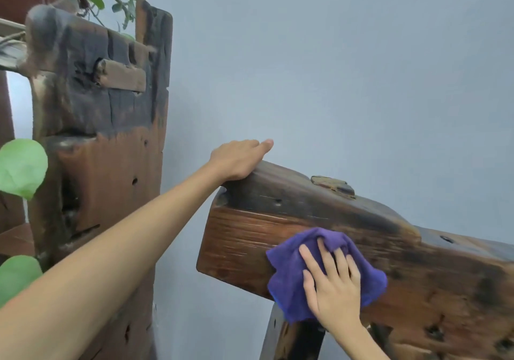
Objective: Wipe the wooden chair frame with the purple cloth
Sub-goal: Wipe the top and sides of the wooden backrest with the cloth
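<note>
The wooden chair frame is a thick, dark, weathered top rail that runs from the centre to the lower right, with a leg below it. A purple cloth lies flat against the rail's front face. My right hand presses on the cloth with its fingers spread. My left hand rests over the rail's upper left end, fingers curled over the back edge, arm stretched across from the lower left.
A tall, rough wooden post stands at the left, close to the rail's end. Green plant leaves hang at the far left and top left. A plain blue-grey wall is right behind the chair.
</note>
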`<state>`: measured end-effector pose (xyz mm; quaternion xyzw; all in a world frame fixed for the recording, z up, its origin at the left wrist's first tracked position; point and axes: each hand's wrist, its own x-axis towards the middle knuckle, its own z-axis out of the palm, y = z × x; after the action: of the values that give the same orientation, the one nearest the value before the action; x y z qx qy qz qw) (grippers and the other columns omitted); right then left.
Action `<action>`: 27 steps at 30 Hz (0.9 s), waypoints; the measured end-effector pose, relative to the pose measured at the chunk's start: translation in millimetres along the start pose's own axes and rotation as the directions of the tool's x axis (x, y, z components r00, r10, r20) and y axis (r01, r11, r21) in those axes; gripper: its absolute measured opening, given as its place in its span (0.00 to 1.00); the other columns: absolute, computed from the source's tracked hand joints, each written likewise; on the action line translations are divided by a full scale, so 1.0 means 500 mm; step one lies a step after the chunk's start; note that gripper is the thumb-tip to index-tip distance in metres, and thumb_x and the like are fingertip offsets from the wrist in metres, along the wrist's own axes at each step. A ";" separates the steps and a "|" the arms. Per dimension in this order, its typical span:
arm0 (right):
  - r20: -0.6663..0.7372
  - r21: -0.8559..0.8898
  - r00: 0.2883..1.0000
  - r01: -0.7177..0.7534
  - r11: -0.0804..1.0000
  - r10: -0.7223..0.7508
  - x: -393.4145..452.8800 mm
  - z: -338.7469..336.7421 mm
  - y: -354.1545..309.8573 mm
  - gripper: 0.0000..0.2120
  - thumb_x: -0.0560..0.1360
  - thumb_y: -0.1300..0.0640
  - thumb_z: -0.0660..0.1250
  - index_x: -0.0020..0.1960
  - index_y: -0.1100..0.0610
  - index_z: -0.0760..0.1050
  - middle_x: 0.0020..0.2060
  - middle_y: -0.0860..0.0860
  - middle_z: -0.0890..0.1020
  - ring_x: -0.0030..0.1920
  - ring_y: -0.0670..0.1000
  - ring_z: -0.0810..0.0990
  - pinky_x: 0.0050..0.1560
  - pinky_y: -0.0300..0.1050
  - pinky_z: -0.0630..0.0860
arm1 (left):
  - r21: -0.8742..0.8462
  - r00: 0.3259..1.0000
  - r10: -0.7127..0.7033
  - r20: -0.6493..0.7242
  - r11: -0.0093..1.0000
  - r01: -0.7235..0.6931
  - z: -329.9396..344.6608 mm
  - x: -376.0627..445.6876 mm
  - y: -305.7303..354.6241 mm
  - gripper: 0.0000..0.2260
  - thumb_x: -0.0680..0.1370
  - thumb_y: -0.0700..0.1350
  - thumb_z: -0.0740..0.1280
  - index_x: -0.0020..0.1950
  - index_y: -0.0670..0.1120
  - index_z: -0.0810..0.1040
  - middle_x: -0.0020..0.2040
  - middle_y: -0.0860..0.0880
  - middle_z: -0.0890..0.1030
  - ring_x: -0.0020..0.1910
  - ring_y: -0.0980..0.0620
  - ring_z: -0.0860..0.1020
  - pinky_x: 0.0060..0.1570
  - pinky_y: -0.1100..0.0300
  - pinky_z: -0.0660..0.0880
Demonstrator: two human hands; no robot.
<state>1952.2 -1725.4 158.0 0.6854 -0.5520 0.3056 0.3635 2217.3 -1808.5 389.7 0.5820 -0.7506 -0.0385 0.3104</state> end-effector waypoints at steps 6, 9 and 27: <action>0.285 0.085 0.955 0.058 0.995 -0.080 -0.072 0.038 -0.141 0.23 0.82 0.46 0.55 0.77 0.41 0.65 0.64 0.50 0.82 0.63 0.58 0.78 0.79 0.53 0.51 | 0.026 0.998 -0.051 0.030 0.998 0.051 -0.008 -0.009 0.014 0.31 0.80 0.63 0.38 0.63 0.54 0.77 0.67 0.47 0.79 0.62 0.39 0.75 0.60 0.44 0.69; 0.224 0.190 0.911 0.307 0.933 -0.346 0.009 0.022 -0.179 0.32 0.78 0.45 0.61 0.81 0.38 0.57 0.69 0.44 0.78 0.71 0.50 0.69 0.81 0.45 0.42 | -0.019 0.993 -0.112 0.032 0.993 0.113 -0.010 -0.009 0.013 0.36 0.79 0.65 0.36 0.61 0.50 0.80 0.65 0.45 0.79 0.61 0.40 0.75 0.61 0.45 0.69; 0.598 0.261 0.778 -0.416 0.871 0.192 0.339 -0.170 0.177 0.23 0.81 0.33 0.52 0.73 0.34 0.71 0.76 0.40 0.70 0.76 0.51 0.70 0.75 0.51 0.64 | -0.044 0.994 -0.105 -0.017 0.994 0.104 -0.001 0.011 0.000 0.14 0.77 0.53 0.56 0.43 0.48 0.77 0.48 0.46 0.81 0.51 0.39 0.77 0.51 0.50 0.74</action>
<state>1898.6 -1756.2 357.7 0.7002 -0.6687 0.2499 -0.0072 2217.0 -1813.4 392.5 0.6139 -0.7153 -0.0652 0.3274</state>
